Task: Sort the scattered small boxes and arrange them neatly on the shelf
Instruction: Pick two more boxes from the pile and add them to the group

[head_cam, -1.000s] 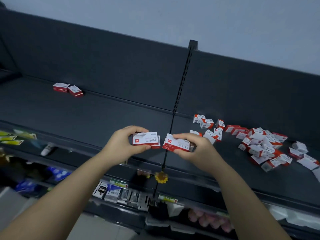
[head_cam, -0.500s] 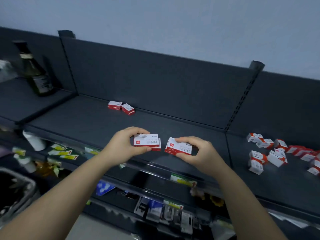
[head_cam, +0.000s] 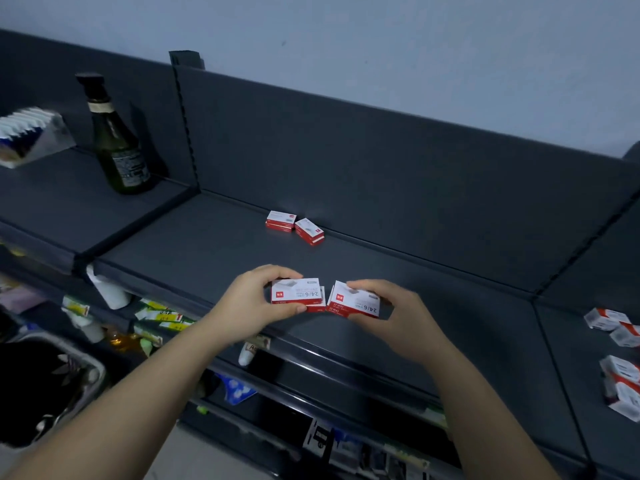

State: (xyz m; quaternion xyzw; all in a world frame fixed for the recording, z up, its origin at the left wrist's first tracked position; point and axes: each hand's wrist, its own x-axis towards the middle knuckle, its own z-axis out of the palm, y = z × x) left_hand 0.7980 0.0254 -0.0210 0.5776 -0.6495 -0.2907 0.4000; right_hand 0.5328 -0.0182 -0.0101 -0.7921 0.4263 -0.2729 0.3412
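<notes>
My left hand [head_cam: 254, 301] pinches a little box stack [head_cam: 296, 295], my right hand [head_cam: 394, 318] grips a single box [head_cam: 356, 304]. They seem light, stiff cardboard, so I'd hold them by the long edges.

green glass btl [head_cam: 119, 157] upright far L | white pkts stack [head_cam: 29, 133] beside it | yellow-green tubes [head_cam: 162, 315] below

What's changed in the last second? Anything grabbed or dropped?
The left hand and right hand carried their boxes leftward from the scattered pile to the middle bay. Nothing grabbed or released; both still grip. The two back stacks stayed put.
</notes>
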